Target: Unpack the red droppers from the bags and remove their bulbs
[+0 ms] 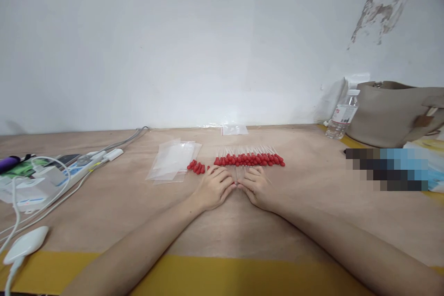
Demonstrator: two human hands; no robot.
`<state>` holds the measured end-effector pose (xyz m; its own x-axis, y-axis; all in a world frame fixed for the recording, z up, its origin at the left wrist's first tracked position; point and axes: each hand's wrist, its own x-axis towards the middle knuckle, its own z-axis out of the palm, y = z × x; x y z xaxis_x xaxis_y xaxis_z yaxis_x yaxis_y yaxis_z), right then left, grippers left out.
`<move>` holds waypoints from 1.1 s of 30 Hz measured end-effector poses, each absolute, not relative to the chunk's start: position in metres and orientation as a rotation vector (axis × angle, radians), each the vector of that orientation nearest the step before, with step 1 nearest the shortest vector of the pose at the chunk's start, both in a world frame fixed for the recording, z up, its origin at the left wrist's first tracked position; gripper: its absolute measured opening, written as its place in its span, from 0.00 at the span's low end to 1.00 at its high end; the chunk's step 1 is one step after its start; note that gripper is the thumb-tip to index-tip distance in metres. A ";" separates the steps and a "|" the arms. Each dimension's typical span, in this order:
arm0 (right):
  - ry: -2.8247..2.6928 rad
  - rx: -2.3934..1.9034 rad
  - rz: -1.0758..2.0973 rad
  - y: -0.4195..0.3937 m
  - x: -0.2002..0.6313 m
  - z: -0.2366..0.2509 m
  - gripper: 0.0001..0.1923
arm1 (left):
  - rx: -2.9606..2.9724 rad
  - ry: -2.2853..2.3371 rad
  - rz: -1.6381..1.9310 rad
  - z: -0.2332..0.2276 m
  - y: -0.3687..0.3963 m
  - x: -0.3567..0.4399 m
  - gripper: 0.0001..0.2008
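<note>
Head view — hands (236, 187) at droppers (249, 160)

At twelve o'clock from the left hand (214, 187) and right hand (257, 186), the clear stems of the red-capped droppers (249, 160) are too faint to count. Both hands' fingertips curl under, hiding whatever lies between them. At three o'clock, a pixelated patch (386, 169) masks an object. The beige bag (391, 113) and the white device (24, 244) at eight o'clock are cut by the frame edges.
</note>
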<state>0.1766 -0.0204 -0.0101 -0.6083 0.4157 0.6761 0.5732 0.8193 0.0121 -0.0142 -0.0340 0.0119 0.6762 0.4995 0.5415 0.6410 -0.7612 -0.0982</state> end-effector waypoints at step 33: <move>-2.153 -0.888 -0.382 -0.023 0.206 -0.001 0.11 | -2.379 -1.588 -1.042 0.028 -0.025 -0.061 0.12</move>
